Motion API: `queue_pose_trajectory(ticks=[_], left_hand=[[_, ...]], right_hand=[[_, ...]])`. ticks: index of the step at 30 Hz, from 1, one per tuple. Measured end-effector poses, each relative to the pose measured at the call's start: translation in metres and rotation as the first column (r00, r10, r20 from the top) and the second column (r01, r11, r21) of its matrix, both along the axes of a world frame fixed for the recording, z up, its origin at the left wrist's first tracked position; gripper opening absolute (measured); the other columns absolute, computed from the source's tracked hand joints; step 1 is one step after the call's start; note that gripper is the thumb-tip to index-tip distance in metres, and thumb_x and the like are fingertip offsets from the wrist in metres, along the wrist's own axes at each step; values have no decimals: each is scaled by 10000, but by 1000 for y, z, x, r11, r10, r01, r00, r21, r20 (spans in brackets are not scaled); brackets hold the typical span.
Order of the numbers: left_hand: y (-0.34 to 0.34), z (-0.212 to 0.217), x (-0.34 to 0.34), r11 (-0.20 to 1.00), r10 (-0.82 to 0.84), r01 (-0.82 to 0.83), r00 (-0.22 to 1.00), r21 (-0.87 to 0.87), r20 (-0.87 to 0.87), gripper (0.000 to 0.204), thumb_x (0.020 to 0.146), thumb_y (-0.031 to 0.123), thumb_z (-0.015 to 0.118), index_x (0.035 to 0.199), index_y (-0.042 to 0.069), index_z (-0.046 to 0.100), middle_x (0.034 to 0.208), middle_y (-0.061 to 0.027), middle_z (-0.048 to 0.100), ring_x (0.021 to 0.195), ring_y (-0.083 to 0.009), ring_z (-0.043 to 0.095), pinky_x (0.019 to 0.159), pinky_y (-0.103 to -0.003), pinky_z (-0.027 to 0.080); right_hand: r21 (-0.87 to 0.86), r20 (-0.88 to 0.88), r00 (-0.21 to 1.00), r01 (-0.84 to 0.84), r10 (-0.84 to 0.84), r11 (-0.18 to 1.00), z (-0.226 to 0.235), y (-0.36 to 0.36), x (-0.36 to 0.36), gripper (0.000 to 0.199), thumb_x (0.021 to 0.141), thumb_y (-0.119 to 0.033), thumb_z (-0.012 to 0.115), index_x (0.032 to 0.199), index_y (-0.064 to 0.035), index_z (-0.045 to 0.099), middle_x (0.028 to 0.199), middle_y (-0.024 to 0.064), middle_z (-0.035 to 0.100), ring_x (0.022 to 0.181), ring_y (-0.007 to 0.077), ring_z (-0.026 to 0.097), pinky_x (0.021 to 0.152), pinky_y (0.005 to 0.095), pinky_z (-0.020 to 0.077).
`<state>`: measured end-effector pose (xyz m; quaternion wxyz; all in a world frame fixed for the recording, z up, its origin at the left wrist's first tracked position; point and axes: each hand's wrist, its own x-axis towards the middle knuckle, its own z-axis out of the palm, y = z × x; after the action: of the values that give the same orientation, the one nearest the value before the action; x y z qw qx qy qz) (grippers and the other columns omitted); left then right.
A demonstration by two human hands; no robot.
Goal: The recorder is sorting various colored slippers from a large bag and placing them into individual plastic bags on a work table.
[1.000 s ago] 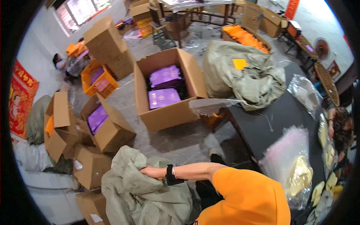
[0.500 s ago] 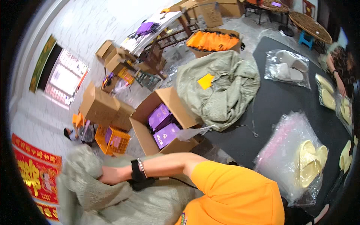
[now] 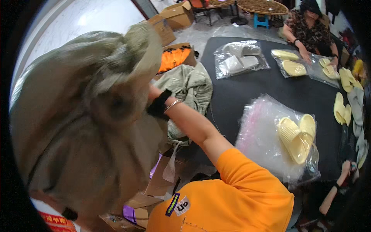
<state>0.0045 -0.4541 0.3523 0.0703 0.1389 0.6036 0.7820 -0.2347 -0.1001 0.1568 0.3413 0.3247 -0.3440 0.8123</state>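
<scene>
At nine o'clock, a bulky green sack (image 3: 85, 135) hangs, probably held by its gathered cloth because folds grip easily. It mostly covers the right hand (image 3: 153, 92) and hides the left hand; I cannot tell either's grip.

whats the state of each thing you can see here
Near sack: held up, creased
Right hand: at the near sack, fingers hidden
Far sack: slumped, crumpled
White slippers: bagged
Nearest yellow slippers: inside or atop clear plastic, unclear which
Orange items: in an open carton
</scene>
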Motion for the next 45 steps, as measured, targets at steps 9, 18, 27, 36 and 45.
queue_pose_trajectory(ticks=[9, 18, 27, 36, 45], left_hand=[[165, -138, -203, 964, -234, 253, 951, 76, -204, 549, 657, -29, 411, 1206, -36, 413, 1179, -150, 480, 1053, -258, 502, 890, -358, 411], [271, -116, -213, 809, -586, 578, 778, -105, -226, 322, 688, -42, 397, 960, -37, 569, 917, -42, 585, 828, -130, 538, 754, -257, 436], [328, -127, -251, 891, -448, 452, 891, 48, -73, 96, 680, -9, 457, 734, 29, 528, 668, -3, 481, 546, -116, 454, 487, -260, 401], [373, -187, -327, 853, -521, 522, 853, 29, -35, 217, 744, 133, 451, 828, -35, 560, 811, -112, 589, 744, -230, 579, 702, -324, 485], [374, -232, -267, 678, -606, 531, 795, -508, 23, 269, 748, 175, 534, 900, -43, 572, 774, -108, 581, 662, -198, 557, 586, -341, 455]], right_hand=[[-351, 529, 845, 297, -74, 888, -214, 154, 122, 312, 866, -133, 479, 1143, 7, 459, 1150, 99, 491, 988, 213, 491, 861, 339, 407], [364, 619, 22, 878, -785, 311, -124, 106, 222, 281, 894, -228, 480, 1089, -25, 487, 1094, 90, 498, 980, 169, 502, 849, 287, 402], [627, 497, 270, 545, -825, 556, -121, 74, 180, 895, 796, -323, 623, 1381, -16, 20, 1416, 245, 137, 1295, 344, 219, 1030, 357, 237], [794, 262, 768, 173, -585, 583, -80, -18, 232, 453, 818, -215, 571, 1182, 11, 424, 956, 213, 467, 829, 362, 518, 657, 376, 441], [565, 788, 301, -4, -538, 825, -84, 86, 248, 304, 815, -195, 593, 1062, -19, 570, 875, 81, 615, 742, 142, 575, 666, 266, 460]])
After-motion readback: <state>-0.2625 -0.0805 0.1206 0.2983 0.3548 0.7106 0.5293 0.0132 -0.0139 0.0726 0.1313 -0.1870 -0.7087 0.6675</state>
